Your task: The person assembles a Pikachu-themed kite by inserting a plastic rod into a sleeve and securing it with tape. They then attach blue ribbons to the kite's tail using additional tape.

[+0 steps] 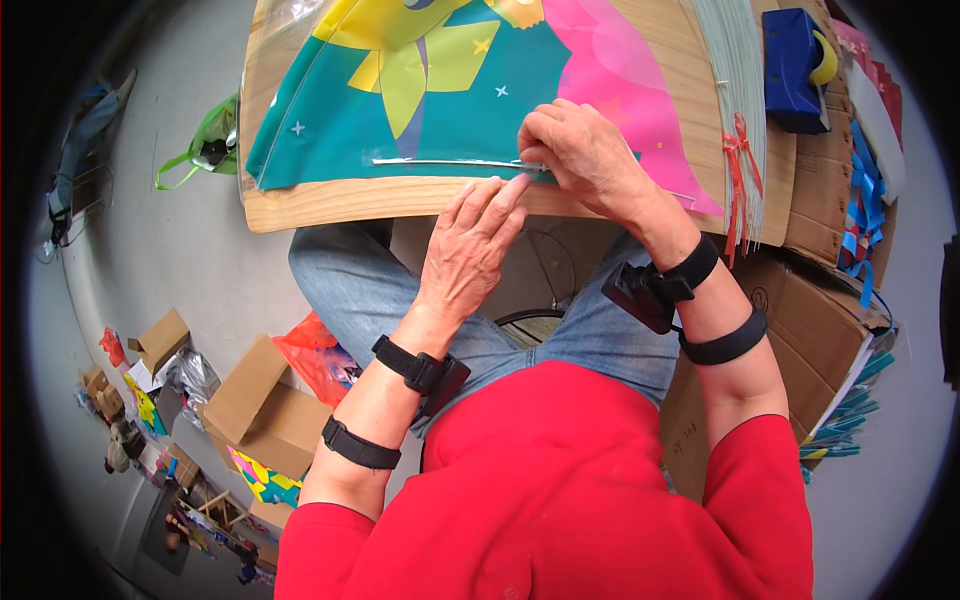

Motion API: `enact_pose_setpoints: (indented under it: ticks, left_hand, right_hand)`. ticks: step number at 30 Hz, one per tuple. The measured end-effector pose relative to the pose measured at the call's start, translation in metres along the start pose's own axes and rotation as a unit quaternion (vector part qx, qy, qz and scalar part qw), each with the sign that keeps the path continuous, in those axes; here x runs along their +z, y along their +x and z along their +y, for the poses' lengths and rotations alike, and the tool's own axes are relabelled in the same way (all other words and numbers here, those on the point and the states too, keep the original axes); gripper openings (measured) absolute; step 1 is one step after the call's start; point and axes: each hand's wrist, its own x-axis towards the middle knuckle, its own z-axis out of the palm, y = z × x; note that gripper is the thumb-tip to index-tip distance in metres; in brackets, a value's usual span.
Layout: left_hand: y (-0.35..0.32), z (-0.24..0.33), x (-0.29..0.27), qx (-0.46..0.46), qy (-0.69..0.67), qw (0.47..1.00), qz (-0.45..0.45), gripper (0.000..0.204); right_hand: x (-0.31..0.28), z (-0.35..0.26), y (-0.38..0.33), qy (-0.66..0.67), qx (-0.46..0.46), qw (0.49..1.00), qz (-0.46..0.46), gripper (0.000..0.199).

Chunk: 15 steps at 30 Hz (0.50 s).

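A colourful plastic sheet [440,110], teal with yellow and pink shapes, lies flat on a wooden table [330,200]. Along its near edge runs a thin pale rod or strip [450,162]. My right hand [585,155] pinches the right end of that strip at the sheet's edge. My left hand [470,245] rests at the table's front edge with fingers extended, its fingertips touching the sheet's edge just below the strip. Both wrists wear black bands.
A bundle of thin pale sticks tied with red string [738,110] lies at the table's right. A blue tape dispenser [795,65] sits on cardboard boxes [820,200] at right. More boxes [262,405] and a green bag [205,145] lie on the floor at left.
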Motion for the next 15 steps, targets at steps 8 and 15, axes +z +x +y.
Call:
enact_pose_setpoints:
  ticks: [8,15]
  left_hand:
    - [0.0000,0.0004,0.0007,0.001,0.005,1.000,-0.009,0.038]
    - [0.0008,0.0004,-0.0004,0.002,0.013,1.000,-0.014,0.038]
  right_hand:
    - [0.0005,0.0053,-0.0018,-0.007,0.001,1.000,-0.005,0.011]
    - [0.0026,0.0068,-0.0014,-0.013,0.010,1.000,-0.015,0.012]
